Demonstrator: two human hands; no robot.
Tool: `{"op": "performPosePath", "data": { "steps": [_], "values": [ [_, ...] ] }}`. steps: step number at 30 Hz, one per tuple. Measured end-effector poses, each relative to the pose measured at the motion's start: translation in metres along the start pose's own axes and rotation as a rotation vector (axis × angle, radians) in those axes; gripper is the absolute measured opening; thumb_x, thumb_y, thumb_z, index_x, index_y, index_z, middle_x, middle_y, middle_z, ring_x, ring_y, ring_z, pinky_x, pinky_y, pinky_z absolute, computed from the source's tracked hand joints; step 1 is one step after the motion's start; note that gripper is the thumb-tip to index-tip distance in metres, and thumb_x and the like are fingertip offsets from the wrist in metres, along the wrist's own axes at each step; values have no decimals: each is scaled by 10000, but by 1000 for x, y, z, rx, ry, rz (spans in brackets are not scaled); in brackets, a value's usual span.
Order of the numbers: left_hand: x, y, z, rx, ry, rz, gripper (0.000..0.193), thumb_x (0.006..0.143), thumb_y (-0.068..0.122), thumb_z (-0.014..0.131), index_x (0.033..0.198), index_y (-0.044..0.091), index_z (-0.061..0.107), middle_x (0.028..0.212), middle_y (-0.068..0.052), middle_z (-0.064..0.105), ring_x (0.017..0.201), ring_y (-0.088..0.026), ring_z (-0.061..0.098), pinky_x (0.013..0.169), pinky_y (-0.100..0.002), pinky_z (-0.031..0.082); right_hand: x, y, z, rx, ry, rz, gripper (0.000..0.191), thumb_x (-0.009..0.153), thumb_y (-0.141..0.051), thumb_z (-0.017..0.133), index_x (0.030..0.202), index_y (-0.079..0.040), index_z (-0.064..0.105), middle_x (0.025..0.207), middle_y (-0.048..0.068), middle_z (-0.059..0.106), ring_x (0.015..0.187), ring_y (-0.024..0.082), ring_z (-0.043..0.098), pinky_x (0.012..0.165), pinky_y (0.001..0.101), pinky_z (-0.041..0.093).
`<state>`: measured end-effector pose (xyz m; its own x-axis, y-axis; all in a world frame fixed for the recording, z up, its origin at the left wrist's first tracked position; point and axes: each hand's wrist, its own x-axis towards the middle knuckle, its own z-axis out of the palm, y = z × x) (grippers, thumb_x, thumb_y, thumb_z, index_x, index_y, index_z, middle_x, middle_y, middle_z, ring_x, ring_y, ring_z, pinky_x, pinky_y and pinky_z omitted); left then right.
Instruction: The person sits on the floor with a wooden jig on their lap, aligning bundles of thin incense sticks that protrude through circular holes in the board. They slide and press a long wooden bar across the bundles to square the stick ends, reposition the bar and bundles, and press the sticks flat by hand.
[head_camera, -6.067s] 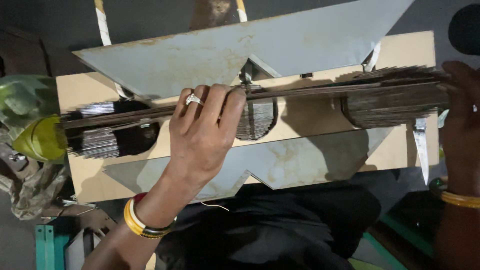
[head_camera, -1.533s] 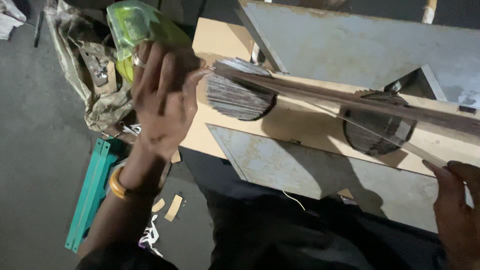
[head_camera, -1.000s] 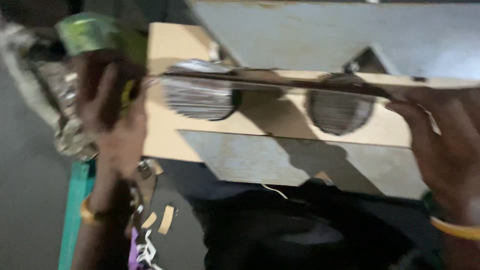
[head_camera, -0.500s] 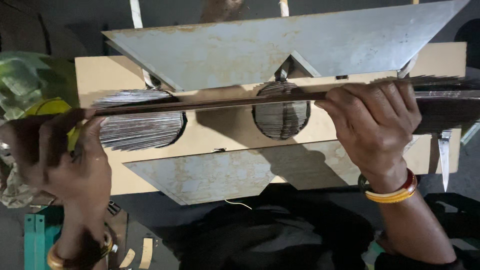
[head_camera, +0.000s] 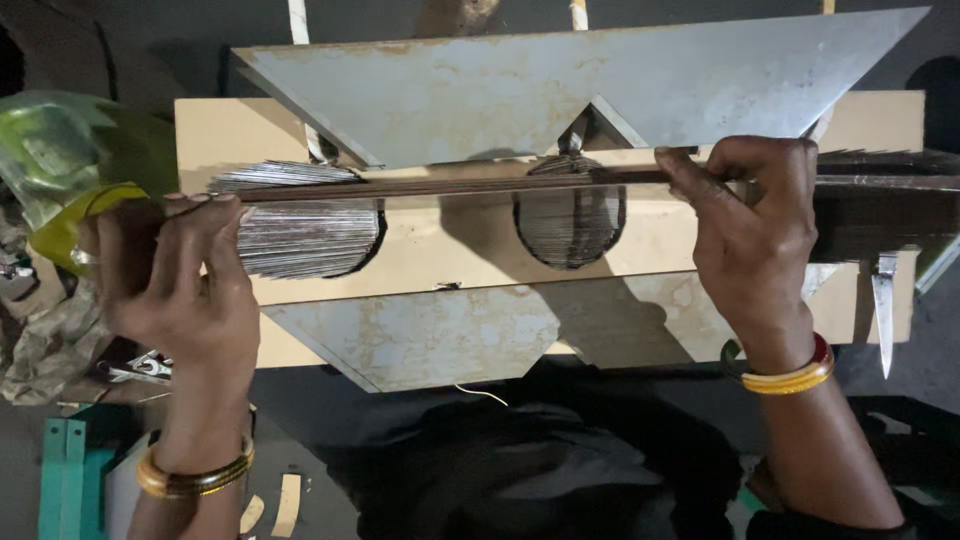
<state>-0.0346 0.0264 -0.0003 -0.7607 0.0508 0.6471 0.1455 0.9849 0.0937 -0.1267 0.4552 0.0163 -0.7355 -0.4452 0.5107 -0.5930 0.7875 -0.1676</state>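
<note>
Long bundle (head_camera: 480, 186): a thin, dark sheaf of slender sticks or strips lay lengthwise across the wooden desk (head_camera: 480, 255), running from the left hand past the right and on toward the right edge
Handling: it looked light and springy rather than stiff — many loose strands, likely to sag or splay if lifted at one point only; the ends would be the safest places to hold, as both hands did
Left hand (head_camera: 185, 290): its grip was clenched around the bundle's left end, fingers curled over the top
Right hand (head_camera: 755, 235): it pressed down on the bundle right of centre, fingers folded over it, grasping it against the desk
Fanned stacks: two — one (head_camera: 305, 225) beside the left hand, pale and striped, one (head_camera: 570, 215) at the middle, rounded and darker; both sat under the bundle and looked like thin leaves that would slip apart easily
Metal plates: two — a large grey one (head_camera: 560, 80) at the far side with a notch at its middle, a rust-flecked one (head_camera: 420, 330) at the near side
Blade (head_camera: 884, 310): one, narrow and pointed, at the desk's right end, apart from the hands
Bangles: yellow on the left wrist (head_camera: 190, 478), yellow with red on the right (head_camera: 785, 370)
Green plastic bag (head_camera: 70, 160): one — crumpled, just left of the desk
</note>
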Motion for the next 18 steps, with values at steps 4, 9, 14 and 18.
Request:
{"op": "performPosePath", "data": {
  "steps": [4,9,14,18],
  "values": [
    [-1,7,5,-106,19,-23,67,1105,147,714,1068,91,717,1019,-58,680,985,-282,614,884,-412,478,-9,8,3,173,59,52,291,970,98,816,1198,-80,782,1084,80,585,985,170,562,777,278,541],
    [-1,13,5,-46,36,32,58,1127,107,731,1076,90,710,1041,-45,641,1011,-241,605,905,-393,475,-20,15,5,286,110,111,184,1014,136,842,1013,-33,770,1103,58,629,950,125,580,746,234,554],
    [-2,16,7,-43,44,36,59,1043,68,748,1089,106,745,1033,-44,594,991,-226,605,820,-366,458,-23,17,1,239,129,98,169,947,81,896,943,-27,766,1049,55,646,956,153,566,742,275,483],
    [-3,18,10,-40,59,53,56,1038,81,761,1081,109,739,1049,-19,597,982,-200,608,826,-356,464,-25,18,3,227,147,78,183,957,66,908,928,-30,754,1038,41,654,958,157,542,784,294,456]
  ]
}}
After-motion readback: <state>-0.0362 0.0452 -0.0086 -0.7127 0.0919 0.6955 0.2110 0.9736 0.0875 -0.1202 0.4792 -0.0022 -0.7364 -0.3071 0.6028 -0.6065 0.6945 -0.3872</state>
